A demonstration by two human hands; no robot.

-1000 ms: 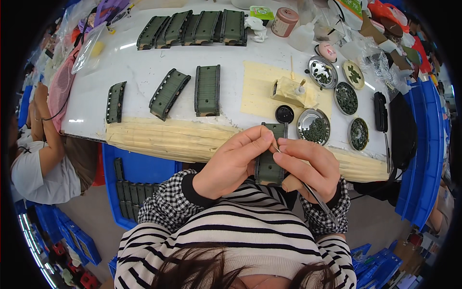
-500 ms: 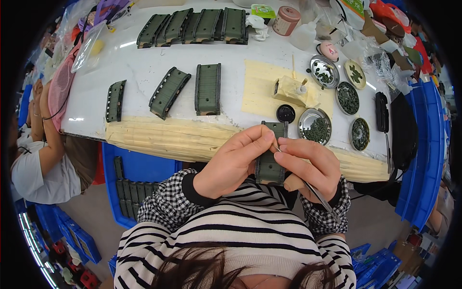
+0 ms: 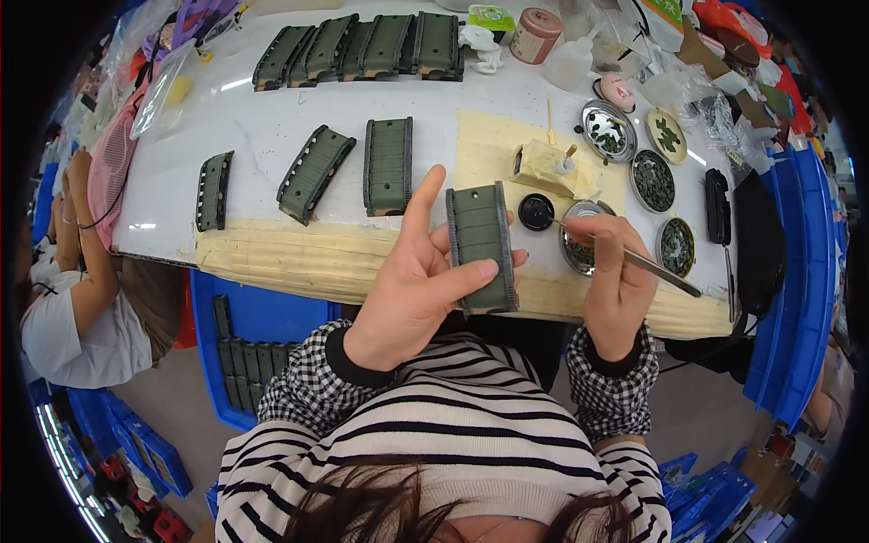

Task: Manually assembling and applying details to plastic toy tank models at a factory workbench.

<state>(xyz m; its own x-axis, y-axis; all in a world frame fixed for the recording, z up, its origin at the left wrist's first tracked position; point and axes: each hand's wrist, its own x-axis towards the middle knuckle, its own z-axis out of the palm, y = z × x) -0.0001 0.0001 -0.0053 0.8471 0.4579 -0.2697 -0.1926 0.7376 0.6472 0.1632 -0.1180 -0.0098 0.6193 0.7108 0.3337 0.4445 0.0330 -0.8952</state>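
My left hand [image 3: 398, 294] holds a dark green, ribbed rectangular piece [image 3: 480, 231] with toothed dark side edges, raised in front of the table's edge. Its thumb lies across the ribbed face and the index finger sticks out. In my right hand [image 3: 620, 294] are metal tweezers [image 3: 665, 273]. Their tip points left, at the rim of a small round black dish [image 3: 536, 213]. Whether the tip grips anything is too small to tell. Partly behind the right hand sits a metal dish [image 3: 577, 256] of small green bits.
Three similar green pieces [image 3: 388, 167] lie apart on the white table, with a row of more [image 3: 385, 45] behind. Dishes of green parts [image 3: 653, 181] and a wrapped block [image 3: 545, 172] are at the right. A blue bin [image 3: 272, 312] stands below. Another person [image 3: 86, 317] sits at left.
My hands have moved apart. The left has lifted and tilted the green piece, with its face now showing. My right hand has shifted right, swinging the tweezers' tip over to the black dish.
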